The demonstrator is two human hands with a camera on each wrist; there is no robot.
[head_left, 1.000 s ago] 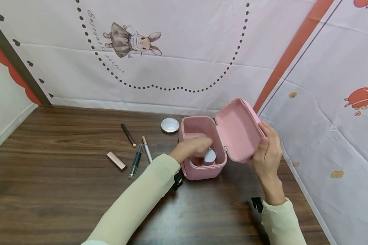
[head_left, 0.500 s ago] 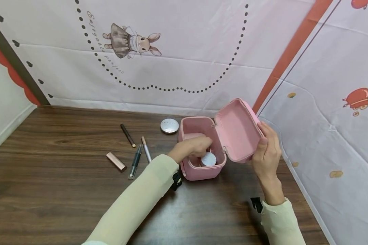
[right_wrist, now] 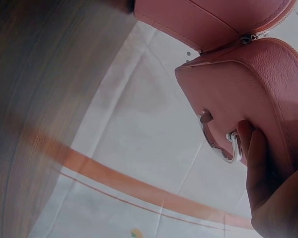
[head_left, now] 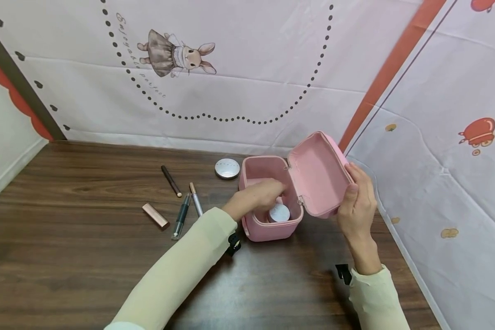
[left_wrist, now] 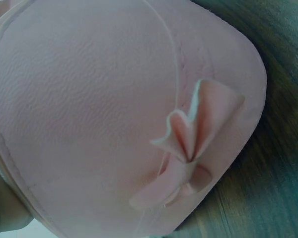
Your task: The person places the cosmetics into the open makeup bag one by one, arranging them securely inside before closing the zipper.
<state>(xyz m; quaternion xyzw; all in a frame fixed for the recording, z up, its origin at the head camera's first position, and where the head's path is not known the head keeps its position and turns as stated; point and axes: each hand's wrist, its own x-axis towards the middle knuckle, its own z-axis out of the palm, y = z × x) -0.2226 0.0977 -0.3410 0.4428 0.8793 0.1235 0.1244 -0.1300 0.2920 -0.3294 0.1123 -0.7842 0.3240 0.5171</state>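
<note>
A pink cosmetic case (head_left: 273,233) stands on the wooden table with its lid (head_left: 319,176) swung up to the right. My left hand (head_left: 264,195) reaches down into the case, its fingertips hidden inside; I cannot tell what they hold. Close below those fingers sits a round container with a white top (head_left: 279,213). With thumb and fingers, my right hand (head_left: 358,206) grips the lid's right edge. In the left wrist view the case's outer wall (left_wrist: 89,99) with a pink bow (left_wrist: 186,158) fills the picture. The right wrist view shows fingers beside the lid's metal-ringed handle (right_wrist: 218,141).
Left of the case lie a silver round compact (head_left: 227,168), a dark slim stick (head_left: 171,181), a silver pen-like tube (head_left: 196,200), a dark clear-ended tube (head_left: 181,217) and a rose-gold lipstick-shaped tube (head_left: 156,216). Printed cloth (head_left: 247,91) hangs behind and at the right.
The white-topped container, tilted a second ago, now sits flatter in the case. My left hand has shifted only slightly above it. The right hand keeps its grip on the raised lid.
</note>
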